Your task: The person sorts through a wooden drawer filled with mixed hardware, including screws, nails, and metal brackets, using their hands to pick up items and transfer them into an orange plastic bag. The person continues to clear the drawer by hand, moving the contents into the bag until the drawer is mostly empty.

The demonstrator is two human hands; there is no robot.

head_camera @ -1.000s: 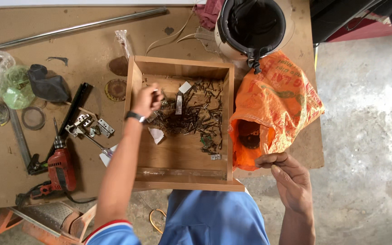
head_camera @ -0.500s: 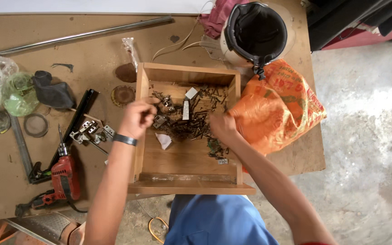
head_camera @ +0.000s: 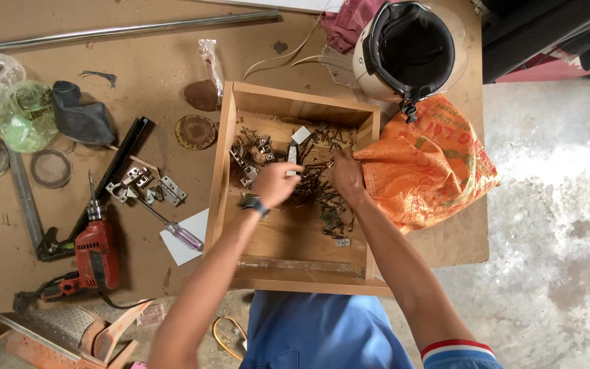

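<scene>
- Your left hand (head_camera: pixel 276 183), mid-frame in the wooden drawer (head_camera: pixel 295 273), has fingers curled on small hardware from the screw pile (head_camera: pixel 315 184)
- Your right hand (head_camera: pixel 345 174) fingers: grip hidden, cannot tell

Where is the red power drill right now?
In the head view, the red power drill lies on the brown table, left of the wooden drawer box, beside the purple-handled screwdriver.

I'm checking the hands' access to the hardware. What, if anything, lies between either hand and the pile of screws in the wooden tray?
Nothing visible. Both the left hand and the right hand are already inside the wooden tray, resting on the pile of screws. The tray is open-topped, and its walls sit outside the hands.
</scene>
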